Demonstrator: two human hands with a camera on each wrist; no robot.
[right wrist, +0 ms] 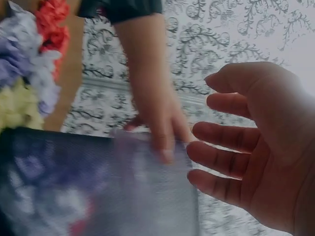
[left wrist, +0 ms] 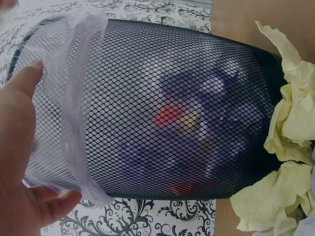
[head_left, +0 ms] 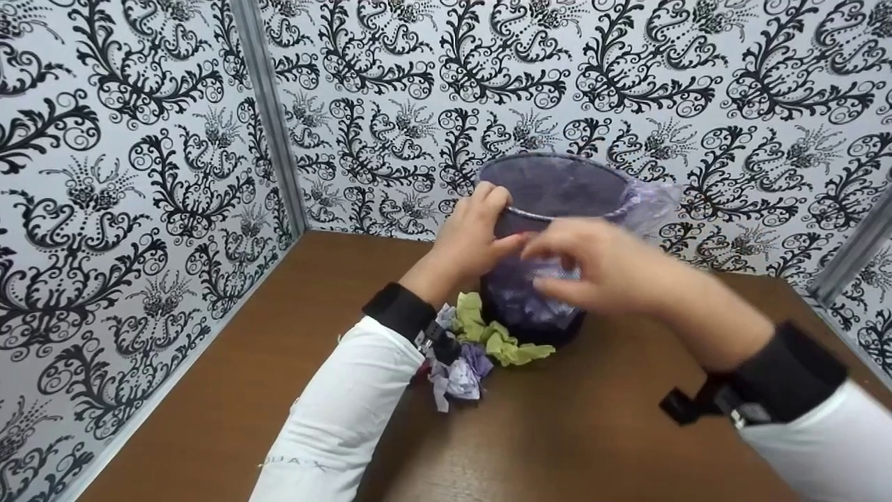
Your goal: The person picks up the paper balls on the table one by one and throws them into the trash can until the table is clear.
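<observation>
A black mesh wastebasket (head_left: 557, 188) lined with a purple plastic bag (head_left: 651, 202) stands on the brown table, with crumpled paper showing through its mesh (left wrist: 172, 115). My left hand (head_left: 496, 222) grips its near-left rim, fingers curled over the edge and thumb on the outside wall. In the left wrist view that hand (left wrist: 22, 162) spans the folded-over liner (left wrist: 74, 103). My right hand (head_left: 557, 261), blurred, hovers in front of the basket with relaxed, spread fingers and holds nothing. The right wrist view shows its bare palm (right wrist: 261, 147) beside the basket's rim (right wrist: 123, 162).
Crumpled paper balls lie at the basket's foot by my left wrist: yellow-green (head_left: 498, 336), purple and white (head_left: 461, 375), and a red one (right wrist: 51, 22). Patterned black-and-white walls (head_left: 139, 174) close in the table (head_left: 279, 362) at the left, back and right.
</observation>
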